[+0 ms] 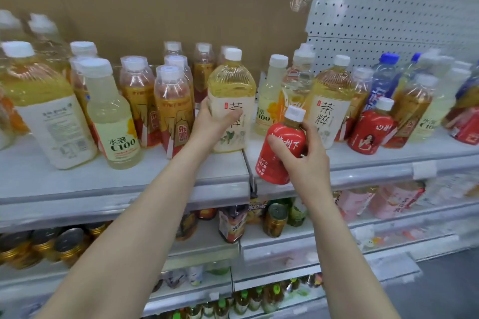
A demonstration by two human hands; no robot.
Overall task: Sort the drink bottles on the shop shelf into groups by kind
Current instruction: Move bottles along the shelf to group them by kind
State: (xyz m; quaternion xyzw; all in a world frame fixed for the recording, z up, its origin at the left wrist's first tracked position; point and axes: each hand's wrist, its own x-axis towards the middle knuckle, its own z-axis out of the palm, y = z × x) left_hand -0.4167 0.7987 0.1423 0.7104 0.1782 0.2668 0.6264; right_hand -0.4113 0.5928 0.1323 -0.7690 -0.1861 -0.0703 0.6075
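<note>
L hand (211, 125) wrapped round lower label of big yellow tea btl (231, 85), thumb across label front; btl upright at the seam btw two sections of upper shelf (103, 179), can't tell if base rests or is just lifted. R hand (304, 155) grips small red btl (278, 147) w/ white cap, tilted, held off shelf in front of its edge, just right of tea btl; hands apart. Matching tea btl (329, 103) stands farther right, second red btl (370, 132) beyond it, C100 btl (114, 122) at left.
</note>
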